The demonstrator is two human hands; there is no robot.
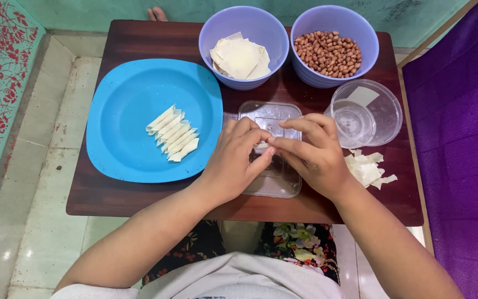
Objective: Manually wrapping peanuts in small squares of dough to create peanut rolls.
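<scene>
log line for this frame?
left hand + right hand: pinching small wrapper piece, over clear lid | blue plate: rolled wrappers

Bright, even, soft daylight fills the overhead view, and colours look vivid. Faint shadows sit under the hands [275,158] and beside the bowls [289,47], while pale glare shows on the clear tub [366,113], the clear tray [269,116] and the glossy floor tiles [34,238]. Focus is sharp at the centre, with mild wide-angle bending at the edges.
</scene>
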